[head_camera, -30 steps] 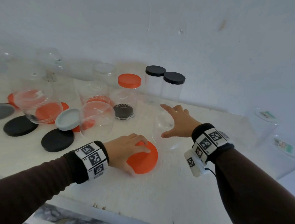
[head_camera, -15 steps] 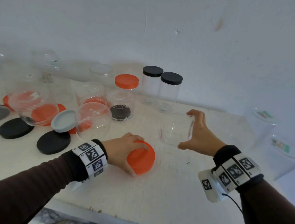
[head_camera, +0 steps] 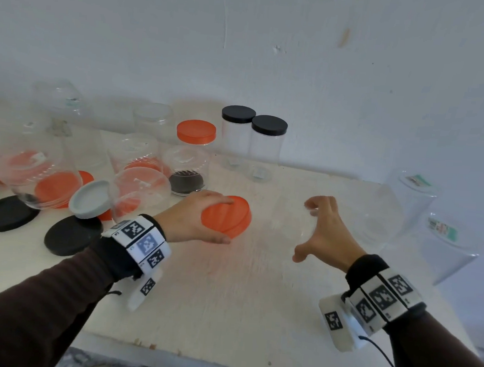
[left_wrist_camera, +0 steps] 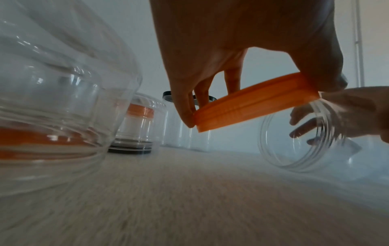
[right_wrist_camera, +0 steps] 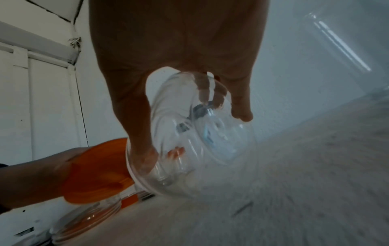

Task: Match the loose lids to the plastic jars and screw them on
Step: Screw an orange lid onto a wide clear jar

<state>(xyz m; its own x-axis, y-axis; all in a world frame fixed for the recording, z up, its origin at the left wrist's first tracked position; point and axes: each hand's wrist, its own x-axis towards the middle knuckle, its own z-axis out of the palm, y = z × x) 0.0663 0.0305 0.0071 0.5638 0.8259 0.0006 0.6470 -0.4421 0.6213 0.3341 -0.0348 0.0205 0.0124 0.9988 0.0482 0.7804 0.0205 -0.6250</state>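
I see a white worktop (head_camera: 225, 312) with a rough, grainy surface. Its front edge (head_camera: 141, 343) is chipped in places. Below that edge, at the front left corner, a dark mottled surface (head_camera: 90, 365) shows; I cannot tell what it is. The back edge of the worktop meets a pale painted wall (head_camera: 302, 57). The wall carries a thin vertical crack (head_camera: 225, 22), a small chip (head_camera: 277, 48) and a brownish mark (head_camera: 345, 37). The right wrist view shows white panelling (right_wrist_camera: 48, 99) with a knot of wiring (right_wrist_camera: 74, 40) above it.
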